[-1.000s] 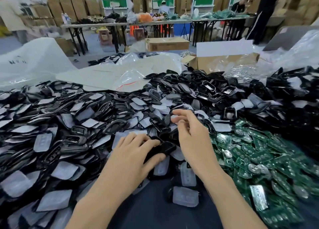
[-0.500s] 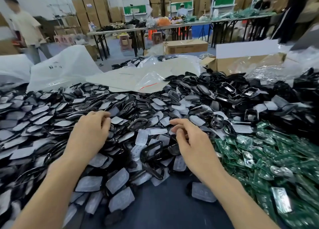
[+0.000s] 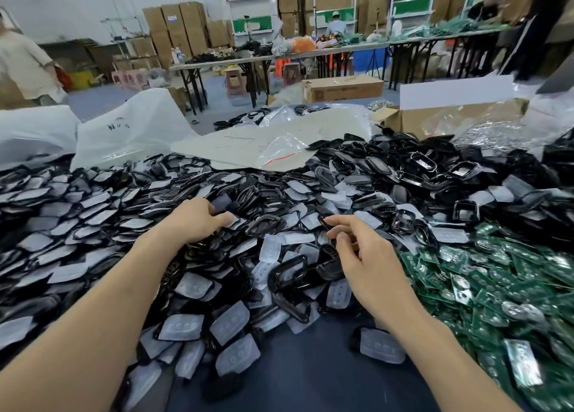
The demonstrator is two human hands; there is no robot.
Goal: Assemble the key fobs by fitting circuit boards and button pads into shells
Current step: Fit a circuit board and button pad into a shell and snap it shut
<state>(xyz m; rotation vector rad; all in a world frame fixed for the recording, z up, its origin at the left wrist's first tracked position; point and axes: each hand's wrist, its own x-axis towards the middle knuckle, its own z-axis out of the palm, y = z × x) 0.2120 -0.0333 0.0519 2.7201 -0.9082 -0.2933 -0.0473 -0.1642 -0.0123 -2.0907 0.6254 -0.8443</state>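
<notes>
Black shells, translucent white button pads, green circuit boards.

left hand: fingers down in heap of black shells and clear button pads | right hand: fingers bent, tips at one shell ring | green circuit boards: piled on right

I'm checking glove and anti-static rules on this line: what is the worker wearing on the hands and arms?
Nothing that shows. The left hand and right hand are ungloved, with no rings visible. The left forearm and right forearm are bare down to the frame's edge: no sleeves, no watch, no wrist strap or cable at either wrist.
</notes>
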